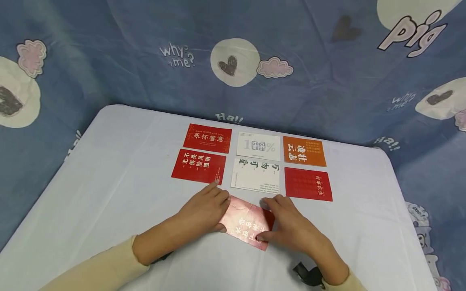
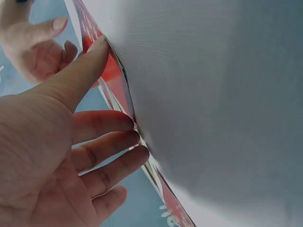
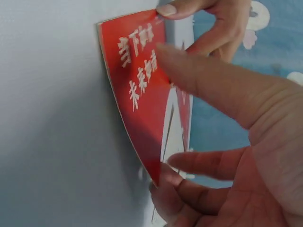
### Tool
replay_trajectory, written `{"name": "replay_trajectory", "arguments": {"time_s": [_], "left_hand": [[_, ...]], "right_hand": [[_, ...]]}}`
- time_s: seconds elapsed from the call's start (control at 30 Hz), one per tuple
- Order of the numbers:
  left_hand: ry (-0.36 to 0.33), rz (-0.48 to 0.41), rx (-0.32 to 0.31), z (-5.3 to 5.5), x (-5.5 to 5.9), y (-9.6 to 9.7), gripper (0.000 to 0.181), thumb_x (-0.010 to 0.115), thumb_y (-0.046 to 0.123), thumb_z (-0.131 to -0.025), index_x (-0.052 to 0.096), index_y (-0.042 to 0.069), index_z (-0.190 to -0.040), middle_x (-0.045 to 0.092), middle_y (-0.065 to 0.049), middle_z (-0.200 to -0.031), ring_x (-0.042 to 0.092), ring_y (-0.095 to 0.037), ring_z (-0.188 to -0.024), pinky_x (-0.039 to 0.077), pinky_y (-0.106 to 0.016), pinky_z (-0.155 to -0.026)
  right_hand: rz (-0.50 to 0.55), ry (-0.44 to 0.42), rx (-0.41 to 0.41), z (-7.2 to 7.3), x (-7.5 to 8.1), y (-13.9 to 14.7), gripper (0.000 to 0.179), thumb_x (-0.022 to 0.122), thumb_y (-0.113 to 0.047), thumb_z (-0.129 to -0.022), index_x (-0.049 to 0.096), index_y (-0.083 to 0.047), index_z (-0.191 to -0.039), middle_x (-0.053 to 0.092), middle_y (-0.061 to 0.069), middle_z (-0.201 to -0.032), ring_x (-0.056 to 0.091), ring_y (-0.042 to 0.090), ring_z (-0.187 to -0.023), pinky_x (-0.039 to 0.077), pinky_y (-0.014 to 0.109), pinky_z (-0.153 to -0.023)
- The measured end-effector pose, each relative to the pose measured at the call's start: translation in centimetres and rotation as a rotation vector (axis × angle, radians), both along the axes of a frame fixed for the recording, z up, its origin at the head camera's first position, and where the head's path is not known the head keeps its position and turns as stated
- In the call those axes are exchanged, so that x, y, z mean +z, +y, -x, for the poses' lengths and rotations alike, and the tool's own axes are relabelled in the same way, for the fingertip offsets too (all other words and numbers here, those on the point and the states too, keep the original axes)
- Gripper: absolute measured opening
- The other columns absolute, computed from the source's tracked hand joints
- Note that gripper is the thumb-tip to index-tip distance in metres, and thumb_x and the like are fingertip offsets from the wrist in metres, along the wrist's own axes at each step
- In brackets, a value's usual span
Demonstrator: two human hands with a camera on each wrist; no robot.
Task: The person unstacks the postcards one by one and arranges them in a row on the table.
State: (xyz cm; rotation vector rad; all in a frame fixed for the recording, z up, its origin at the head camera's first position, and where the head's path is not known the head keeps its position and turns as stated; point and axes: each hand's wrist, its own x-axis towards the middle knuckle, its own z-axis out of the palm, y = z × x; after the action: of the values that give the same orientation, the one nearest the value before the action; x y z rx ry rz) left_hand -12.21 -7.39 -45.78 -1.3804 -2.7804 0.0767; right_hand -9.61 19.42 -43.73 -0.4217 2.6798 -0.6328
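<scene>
A glossy red card (image 1: 245,222) with white characters lies on the near side of the other cards, between both hands. My left hand (image 1: 205,207) holds its left end, thumb at the near corner and fingers along the far corner. The right hand (image 1: 291,222) spans the opposite end, with the thumb over the card's face and the fingers at its far corner. Seen from the right wrist, the red card (image 3: 135,80) is slightly bowed and the right fingers (image 3: 168,196) curl at its lower tip. In the left wrist view the card (image 2: 116,82) shows nearly edge-on.
Beyond the hands, two rows of cards lie on the white table (image 1: 120,169): red ones (image 1: 207,138) at left, white ones (image 1: 258,146) in the middle, an orange one (image 1: 305,151) and a red one (image 1: 308,184) at right. A patterned blue cloth (image 1: 145,81) hangs behind.
</scene>
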Motion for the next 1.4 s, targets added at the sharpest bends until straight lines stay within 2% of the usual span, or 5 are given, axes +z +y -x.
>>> {"name": "replay_trajectory", "arguments": {"time_s": [0.17,0.5,0.73,1.17,1.4], "left_hand": [[-0.001,0.029,0.005,0.0,0.3,0.4,0.073,0.087,0.059,-0.078,0.074,0.004,-0.125,0.065,-0.008,-0.114,0.06,-0.025,-0.114,0.036,-0.047,-0.12],[0.053,0.054,-0.009,0.0,0.4,0.4,0.074,0.085,0.061,-0.079,0.074,0.005,-0.125,0.064,-0.007,-0.115,0.06,-0.025,-0.114,0.036,-0.047,-0.12],[0.053,0.042,-0.022,0.0,0.1,0.4,0.075,0.083,0.062,-0.081,0.072,0.004,-0.127,0.063,-0.007,-0.115,0.059,-0.026,-0.115,0.035,-0.047,-0.12],[-0.245,-0.143,0.103,0.0,0.0,-1.2,0.104,0.092,0.058,-0.071,0.054,0.005,-0.152,0.054,-0.012,-0.152,0.044,-0.031,-0.143,0.023,-0.048,-0.126],[-0.308,-0.237,0.063,-0.1,0.3,-2.4,0.102,0.094,0.054,-0.071,0.054,0.007,-0.152,0.055,-0.01,-0.151,0.047,-0.029,-0.142,0.035,-0.048,-0.121]], "right_hand": [[-0.001,0.002,-0.01,-0.1,0.4,-0.2,0.085,0.101,-0.036,-0.063,0.065,-0.01,-0.136,0.059,-0.002,-0.117,0.051,0.016,-0.111,0.06,0.029,-0.077],[-0.216,0.155,0.227,-1.9,0.8,-0.7,0.11,0.1,-0.047,-0.062,0.05,-0.008,-0.152,0.053,0.009,-0.138,0.05,0.024,-0.121,0.051,0.043,-0.096],[-0.25,0.216,0.262,-2.6,0.9,-0.8,0.106,0.1,-0.038,-0.064,0.049,-0.007,-0.151,0.055,0.01,-0.138,0.053,0.026,-0.119,0.049,0.042,-0.094],[-0.072,0.064,0.166,-2.6,0.7,0.2,0.099,0.094,-0.031,-0.075,0.044,-0.014,-0.158,0.052,0.001,-0.151,0.05,0.02,-0.132,0.057,0.039,-0.1],[0.03,0.036,0.17,-2.2,0.6,0.2,0.097,0.093,-0.031,-0.078,0.043,-0.017,-0.16,0.048,-0.001,-0.155,0.046,0.018,-0.138,0.059,0.038,-0.096]]}}
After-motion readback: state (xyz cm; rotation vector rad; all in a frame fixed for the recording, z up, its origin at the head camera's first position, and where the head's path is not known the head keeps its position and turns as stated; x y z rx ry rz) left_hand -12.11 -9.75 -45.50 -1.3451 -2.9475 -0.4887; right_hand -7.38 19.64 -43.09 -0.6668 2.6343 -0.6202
